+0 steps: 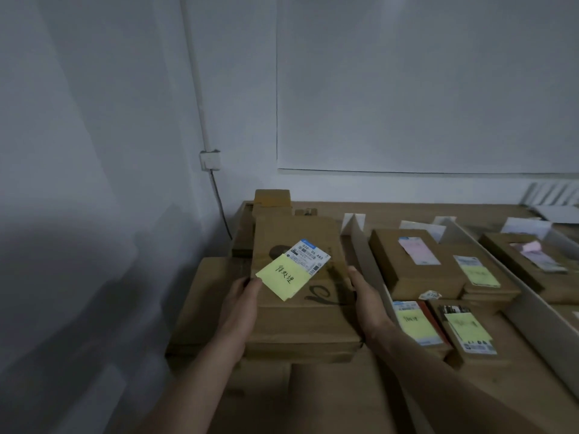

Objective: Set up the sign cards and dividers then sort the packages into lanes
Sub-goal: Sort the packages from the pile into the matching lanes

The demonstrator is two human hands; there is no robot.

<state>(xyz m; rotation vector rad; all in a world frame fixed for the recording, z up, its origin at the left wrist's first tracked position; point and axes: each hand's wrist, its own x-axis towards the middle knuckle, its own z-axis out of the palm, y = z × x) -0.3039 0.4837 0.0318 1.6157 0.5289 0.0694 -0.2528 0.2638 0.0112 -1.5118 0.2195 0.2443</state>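
The left hand (241,308) grips the left side of a brown cardboard box (300,321). Its thumb lies on the top face and the other fingers are hidden under the edge. The right hand (366,302) holds the right side of the same box, with the thumb along the upper edge. Its other fingers are hidden behind the side, so I cannot tell how much they curl. Both hands are closed on this box and hold nothing else.

On top of the brown cardboard box there is a yellow sticky note (283,278) with handwriting, touching the left thumb. A white printed shipping label (310,256) lies partly under the far corner of the note. The box rests on a stack of larger brown cartons (203,308) that reaches out to its left and below it. Behind the box stand some smaller brown cartons (272,197).

Just to the right of the box a long white divider strip (369,261) stands on edge on the wooden table (407,211). A folded white sign card (354,222) stands at its far end. Further right of the box, past this divider, lie several brown packages (416,267) with yellow notes and labels. After them there is a second white divider strip (526,311), and more packages (517,255) lie beyond it.

Up and to the left of the box, a white wall socket (210,160) with a dark cable is fixed on the wall. A large white sheet (423,89) hangs above and to the right.
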